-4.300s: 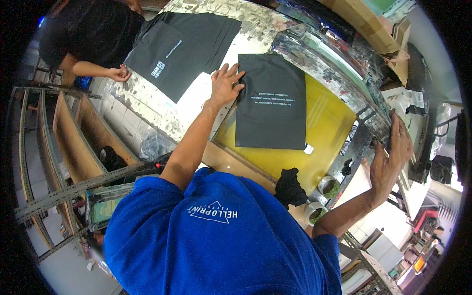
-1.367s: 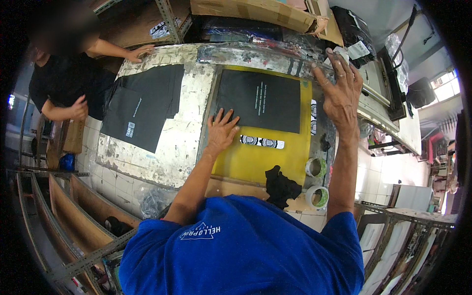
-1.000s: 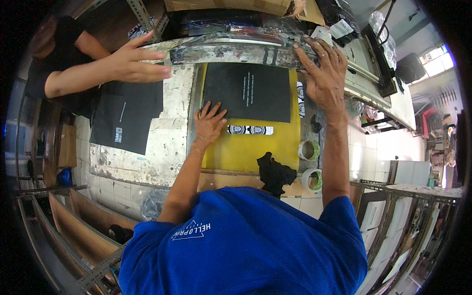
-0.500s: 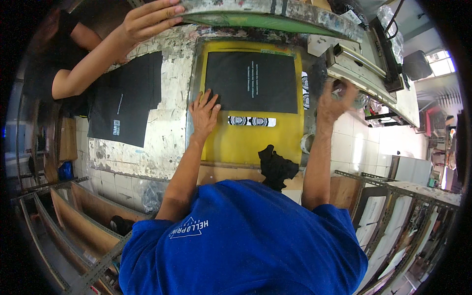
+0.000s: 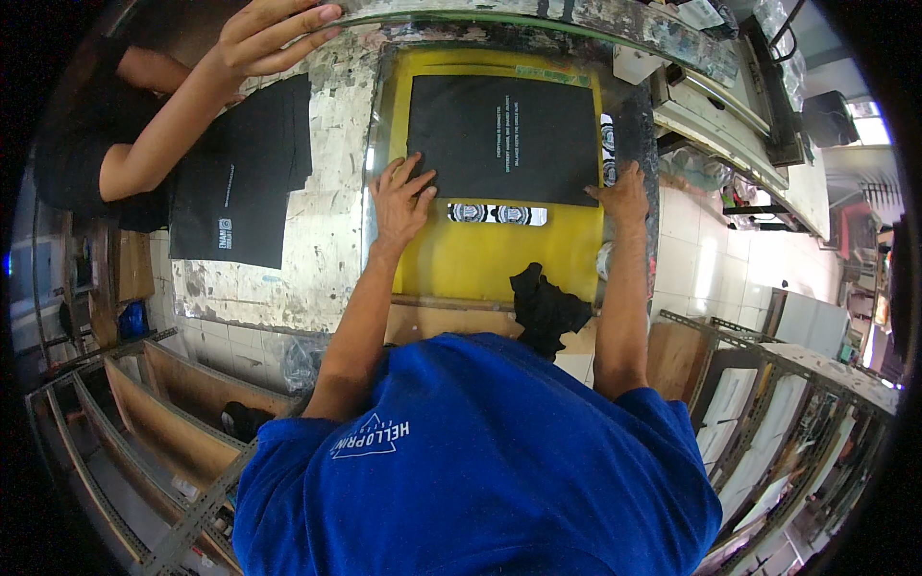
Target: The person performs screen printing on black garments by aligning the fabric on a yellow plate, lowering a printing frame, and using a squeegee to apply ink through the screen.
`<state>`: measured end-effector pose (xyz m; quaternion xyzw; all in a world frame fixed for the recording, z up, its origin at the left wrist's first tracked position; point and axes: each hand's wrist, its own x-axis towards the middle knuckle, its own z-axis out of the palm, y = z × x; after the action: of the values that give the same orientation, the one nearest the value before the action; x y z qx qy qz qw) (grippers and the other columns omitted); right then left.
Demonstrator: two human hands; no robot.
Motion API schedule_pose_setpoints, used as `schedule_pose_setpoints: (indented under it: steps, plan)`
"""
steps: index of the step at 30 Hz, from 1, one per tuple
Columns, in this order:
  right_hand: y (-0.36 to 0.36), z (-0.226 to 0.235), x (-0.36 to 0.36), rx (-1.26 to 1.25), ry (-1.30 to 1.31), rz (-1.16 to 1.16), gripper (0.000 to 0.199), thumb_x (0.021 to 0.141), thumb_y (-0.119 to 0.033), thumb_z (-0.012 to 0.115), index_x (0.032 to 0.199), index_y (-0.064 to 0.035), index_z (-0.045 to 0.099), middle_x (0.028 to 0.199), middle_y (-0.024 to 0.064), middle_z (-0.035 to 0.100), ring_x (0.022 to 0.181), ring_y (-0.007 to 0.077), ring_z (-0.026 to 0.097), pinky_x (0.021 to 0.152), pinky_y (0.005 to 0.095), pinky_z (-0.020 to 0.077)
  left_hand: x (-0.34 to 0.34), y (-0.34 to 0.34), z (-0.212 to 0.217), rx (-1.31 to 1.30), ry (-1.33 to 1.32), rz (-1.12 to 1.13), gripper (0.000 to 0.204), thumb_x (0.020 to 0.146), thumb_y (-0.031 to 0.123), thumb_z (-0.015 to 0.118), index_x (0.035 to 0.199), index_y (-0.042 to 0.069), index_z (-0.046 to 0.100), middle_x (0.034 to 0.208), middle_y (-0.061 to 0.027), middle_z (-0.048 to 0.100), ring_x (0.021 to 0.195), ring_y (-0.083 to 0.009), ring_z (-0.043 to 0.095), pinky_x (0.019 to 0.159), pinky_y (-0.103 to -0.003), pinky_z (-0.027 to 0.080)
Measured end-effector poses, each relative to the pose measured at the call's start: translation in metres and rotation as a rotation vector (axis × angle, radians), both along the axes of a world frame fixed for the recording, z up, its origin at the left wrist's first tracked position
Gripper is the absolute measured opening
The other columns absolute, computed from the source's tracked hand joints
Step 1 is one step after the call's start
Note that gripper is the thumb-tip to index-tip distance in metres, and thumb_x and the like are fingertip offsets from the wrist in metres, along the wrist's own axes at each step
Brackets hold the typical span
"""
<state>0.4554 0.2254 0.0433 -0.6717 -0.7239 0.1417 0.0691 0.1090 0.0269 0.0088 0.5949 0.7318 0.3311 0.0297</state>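
black sheet [image 5: 504,144] on yellow panel [image 5: 461,259]; left fingers [image 5: 423,180], right fingers [image 5: 629,178] spread at near corners

Bare left forearm [image 5: 353,322] slants between 12 and 1 o'clock; right forearm [image 5: 622,307] points to 12. Left hand [image 5: 400,202], at 11 o'clock from centre, is palm down with fingers [image 5: 407,169] spread. Right hand [image 5: 624,200], at 2 o'clock, has its thumb [image 5: 598,195] out toward 9, apart from its fingers.
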Motion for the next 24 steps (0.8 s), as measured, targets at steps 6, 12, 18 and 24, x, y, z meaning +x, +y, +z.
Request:
schedule_pose_setpoints:
  steps: [6,12,18,24]
  plan:
    - [-0.006,0.014,0.003,-0.051,0.041,-0.057,0.089,0.058,-0.029,0.096,0.125,-0.0024,0.044,0.127,0.0219,0.056,0.121,0.0414,0.055,0.098,0.0488,0.0495,-0.001,-0.001,0.004,-0.008,0.010,-0.028,0.031,0.077,0.026,0.080,0.107,0.017,0.078,0.135,-0.0025,0.063,0.131,-0.0282,0.048,0.109,-0.046,0.030]
    - [-0.006,0.005,0.013,0.001,0.082,-0.011,0.089,0.057,-0.027,0.097,0.124,-0.0030,0.043,0.127,0.0227,0.056,0.120,0.0422,0.056,0.097,0.0492,0.0504,0.000,-0.002,0.004,0.041,-0.026,-0.051,0.032,0.075,0.024,0.081,0.105,0.016,0.078,0.131,-0.0034,0.064,0.128,-0.0276,0.050,0.107,-0.046,0.032]
    - [-0.005,0.001,0.017,0.012,0.130,0.017,0.088,0.058,-0.026,0.096,0.124,-0.0042,0.042,0.125,0.0242,0.056,0.119,0.0435,0.056,0.095,0.0499,0.0511,-0.004,-0.003,-0.002,0.023,-0.011,-0.062,0.032,0.078,0.030,0.080,0.109,0.020,0.078,0.136,-0.0019,0.062,0.130,-0.0266,0.050,0.108,-0.047,0.031]
    - [-0.005,-0.002,0.018,0.089,0.145,0.094,0.086,0.058,-0.026,0.096,0.123,-0.0030,0.044,0.124,0.0229,0.058,0.120,0.0434,0.055,0.097,0.0490,0.0498,-0.003,-0.002,-0.004,-0.029,0.056,-0.052,0.034,0.081,0.035,0.078,0.113,0.022,0.077,0.143,0.0001,0.059,0.133,-0.0270,0.047,0.109,-0.047,0.030]
